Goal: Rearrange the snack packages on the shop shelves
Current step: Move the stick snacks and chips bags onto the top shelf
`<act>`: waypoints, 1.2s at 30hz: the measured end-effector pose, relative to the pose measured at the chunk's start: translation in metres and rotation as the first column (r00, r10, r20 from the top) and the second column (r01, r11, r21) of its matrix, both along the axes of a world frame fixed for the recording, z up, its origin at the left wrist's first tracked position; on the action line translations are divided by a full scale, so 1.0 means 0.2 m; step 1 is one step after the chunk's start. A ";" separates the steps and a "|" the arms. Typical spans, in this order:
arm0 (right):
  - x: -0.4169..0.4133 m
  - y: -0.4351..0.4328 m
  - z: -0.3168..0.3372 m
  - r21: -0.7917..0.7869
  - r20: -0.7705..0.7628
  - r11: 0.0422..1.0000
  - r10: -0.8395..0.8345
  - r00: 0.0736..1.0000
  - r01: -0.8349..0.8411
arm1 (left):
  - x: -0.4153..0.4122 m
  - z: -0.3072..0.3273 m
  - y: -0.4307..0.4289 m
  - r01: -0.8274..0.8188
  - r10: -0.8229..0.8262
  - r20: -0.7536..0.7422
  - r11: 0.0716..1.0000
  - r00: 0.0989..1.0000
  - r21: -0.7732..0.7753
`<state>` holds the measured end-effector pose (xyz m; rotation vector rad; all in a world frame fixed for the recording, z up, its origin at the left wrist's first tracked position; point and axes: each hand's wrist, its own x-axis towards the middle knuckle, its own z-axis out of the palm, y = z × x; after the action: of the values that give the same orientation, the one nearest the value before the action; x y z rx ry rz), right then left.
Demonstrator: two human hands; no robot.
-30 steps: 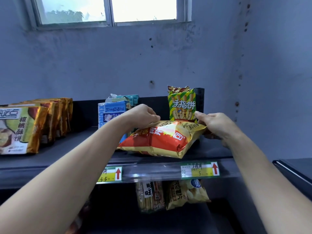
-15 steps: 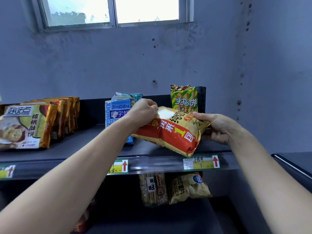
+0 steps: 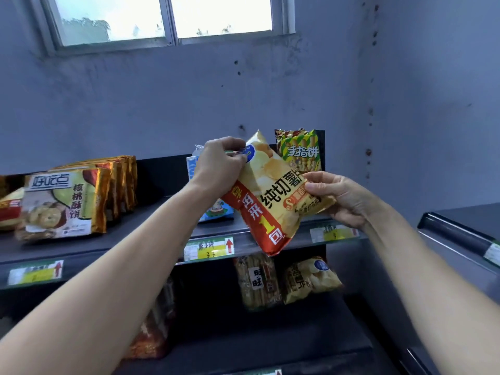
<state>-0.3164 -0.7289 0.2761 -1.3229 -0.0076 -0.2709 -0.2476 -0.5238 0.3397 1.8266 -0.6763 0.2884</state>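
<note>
A yellow and red chip bag [image 3: 273,196] hangs tilted in the air in front of the top shelf [image 3: 151,234]. My left hand [image 3: 219,166] pinches its upper corner. My right hand [image 3: 335,196] grips its right edge from below. Behind the bag, green striped finger-biscuit packs [image 3: 300,151] stand upright at the shelf's right end. A blue pack [image 3: 216,209] stands behind my left wrist, mostly hidden.
Gold walnut-biscuit packs [image 3: 70,201] stand in a row on the shelf's left part. On the lower shelf sit a rice-cracker pack [image 3: 257,280] and another yellow chip bag [image 3: 308,277]. Price tags [image 3: 208,249] line the shelf edge. A dark cabinet [image 3: 465,234] stands at the right.
The chip bag lay flat on the top shelf; both hands have lifted it off and turned it steeply, its front now facing me.
</note>
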 end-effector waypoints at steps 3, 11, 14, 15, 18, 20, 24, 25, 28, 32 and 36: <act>-0.03 0.17 -0.02 -0.025 -0.031 0.994 0.103 0.994 -0.104 | -0.03 -0.01 0.16 0.024 -0.023 0.046 1.000 0.999 -0.003; -0.06 0.73 -0.12 -0.133 -0.122 0.936 0.311 0.943 -0.326 | -0.11 -0.12 0.60 0.036 -0.051 0.137 0.993 0.989 0.110; -0.06 0.93 -0.20 -0.182 -0.163 0.919 0.323 0.932 -0.350 | -0.14 -0.20 0.77 0.038 -0.066 0.163 0.985 0.984 0.169; -0.06 0.99 -0.23 -0.197 -0.179 0.913 0.324 0.929 -0.356 | -0.14 -0.23 0.83 0.033 -0.067 0.171 0.980 0.983 0.195; -0.05 1.16 -0.36 -0.210 -0.223 0.910 0.312 0.924 -0.358 | -0.16 -0.33 0.98 0.025 -0.072 0.170 0.964 0.983 0.266; -0.05 1.23 -0.45 -0.194 -0.254 0.907 0.322 0.912 -0.375 | -0.17 -0.40 1.07 0.033 -0.075 0.128 0.952 0.989 0.303; -0.01 1.38 -0.63 -0.224 -0.350 0.889 0.310 0.884 -0.400 | -0.16 -0.57 1.27 0.037 -0.035 -0.012 0.949 0.999 0.312; 0.00 1.41 -0.68 -0.237 -0.376 0.881 0.306 0.875 -0.410 | -0.16 -0.62 1.31 0.033 -0.018 -0.054 0.950 0.998 0.310; 0.03 1.50 -0.79 -0.256 -0.436 0.868 0.289 0.853 -0.425 | -0.14 -0.78 1.44 -0.019 0.067 -0.136 0.945 0.989 0.327; 0.09 1.59 -0.90 -0.227 -0.457 0.893 0.255 0.852 -0.389 | -0.14 -0.95 1.56 -0.177 0.255 -0.252 0.940 0.934 0.293; 0.13 1.67 -0.99 -0.181 -0.462 0.917 0.240 0.854 -0.356 | -0.12 -1.09 1.66 -0.223 0.361 -0.487 0.921 0.795 0.319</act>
<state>-0.2895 -0.3955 0.0783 -1.5991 0.1272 0.3086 -0.2725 -0.1926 0.1209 2.1243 -0.0220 -0.1238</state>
